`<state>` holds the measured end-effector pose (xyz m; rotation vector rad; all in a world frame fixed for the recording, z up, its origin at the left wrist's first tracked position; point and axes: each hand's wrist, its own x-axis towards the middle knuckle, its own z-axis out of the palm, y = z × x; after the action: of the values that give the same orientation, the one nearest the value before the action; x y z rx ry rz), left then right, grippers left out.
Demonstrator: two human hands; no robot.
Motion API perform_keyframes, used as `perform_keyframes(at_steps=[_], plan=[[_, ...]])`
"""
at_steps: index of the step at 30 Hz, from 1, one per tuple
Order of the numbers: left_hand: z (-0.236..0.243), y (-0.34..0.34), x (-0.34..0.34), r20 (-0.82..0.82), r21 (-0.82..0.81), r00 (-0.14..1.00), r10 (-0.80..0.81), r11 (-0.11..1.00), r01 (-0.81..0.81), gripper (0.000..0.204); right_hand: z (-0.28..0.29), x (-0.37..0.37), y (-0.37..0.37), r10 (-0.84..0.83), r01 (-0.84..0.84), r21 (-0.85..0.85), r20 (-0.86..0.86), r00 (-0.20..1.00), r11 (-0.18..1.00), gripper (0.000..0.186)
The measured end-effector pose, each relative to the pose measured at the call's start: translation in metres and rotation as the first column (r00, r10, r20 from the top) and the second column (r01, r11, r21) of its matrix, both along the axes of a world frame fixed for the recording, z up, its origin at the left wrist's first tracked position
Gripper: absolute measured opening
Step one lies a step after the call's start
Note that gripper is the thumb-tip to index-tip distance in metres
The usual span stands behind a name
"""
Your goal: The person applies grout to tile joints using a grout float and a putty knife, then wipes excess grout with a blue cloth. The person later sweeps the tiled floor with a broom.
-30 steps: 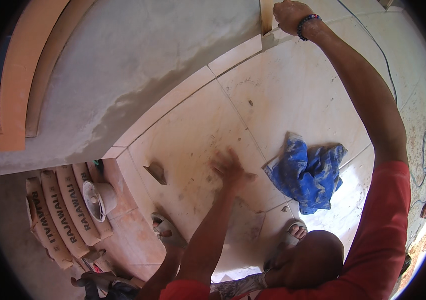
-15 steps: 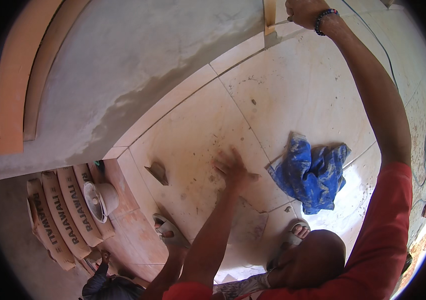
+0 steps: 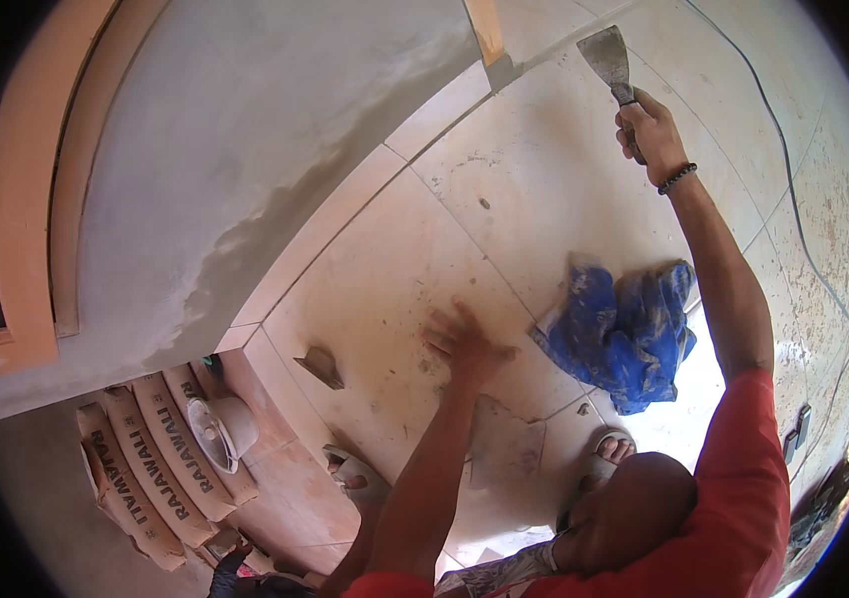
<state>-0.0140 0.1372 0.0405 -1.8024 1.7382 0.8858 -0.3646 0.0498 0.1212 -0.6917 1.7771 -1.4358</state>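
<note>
High on the right, my right hand (image 3: 652, 135) grips a putty knife (image 3: 608, 62) by its dark handle. The wide grey blade points away from me, over the pale floor tiles near the wall's foot. My left hand (image 3: 466, 344) rests on the dirt-specked tile (image 3: 384, 259) with its fingers spread, holding nothing. To its right lies a crumpled blue cloth (image 3: 619, 339) smeared with pale dirt. A small dark grey angular piece (image 3: 321, 367) sits on the tile to the left.
A grey plastered wall (image 3: 275, 110), damp-looking along its base, meets a tile skirting (image 3: 344, 214). Several brown paper sacks (image 3: 140, 468) and a pale bucket (image 3: 225, 429) stand lower left, near another person's dark sleeve (image 3: 230, 578). A thin cable (image 3: 788, 189) runs along the right.
My right hand has drawn back from the wooden post by the wall, bringing the whole putty knife into view. My left hand stays on the tile. The view has shifted slightly.
</note>
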Motion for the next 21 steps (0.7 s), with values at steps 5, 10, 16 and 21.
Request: perform_keyframes(at_steps=[5, 10, 16, 21], plan=[[-0.008, 0.004, 0.007, 0.015, -0.013, 1.0, -0.024, 1.0, 0.025, 0.14, -0.007, 0.034, 0.044, 0.074, -0.073, -0.01, 0.085, 0.994, 0.997, 0.031], [-0.009, 0.009, 0.011, -0.038, -0.061, 0.997, -0.059, 0.996, 0.057, 0.136, 0.001, 0.032, 0.122, 0.074, -0.074, 0.023, -0.54, 0.838, 0.997, 0.027], [0.026, -0.02, 0.081, -0.456, -0.151, 0.89, 0.005, 0.985, -0.083, 0.042, 0.041, 0.016, 0.207, 0.176, -0.102, 0.201, -0.397, 0.901, 0.974, 0.007], [0.071, 0.013, 0.112, -0.205, -0.17, 0.96, 0.191, 0.959, -0.227, 0.032, 0.055, 0.051, 0.241, 0.334, -0.19, 0.336, -0.449, 0.829, 0.923, 0.009]])
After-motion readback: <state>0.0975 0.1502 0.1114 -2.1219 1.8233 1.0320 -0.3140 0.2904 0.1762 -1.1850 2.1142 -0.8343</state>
